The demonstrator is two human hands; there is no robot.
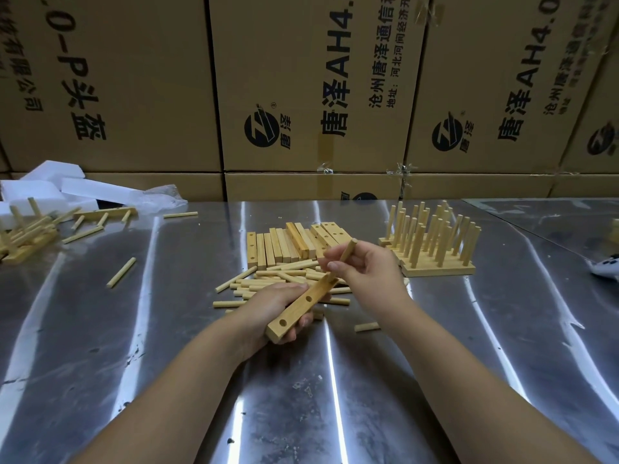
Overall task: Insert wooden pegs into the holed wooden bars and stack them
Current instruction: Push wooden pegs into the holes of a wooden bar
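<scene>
Holed bar: light wood, rectangular, two open holes visible on its upper face; held at centre frame in the left hand, tilted with its far end raised.

Peg: round dowel, pinched by the right hand, leaning, with its lower end at the bar's far end.

Loose pegs: scattered heap lying flat just behind the held bar.

Bare bars: row standing on edge, side by side, behind the heap.

Pegged bars: centre right, grouped together, with pegs upright.

More pegged bars: piled unevenly at upper left.

Stray peg: alone, left of centre.
</scene>
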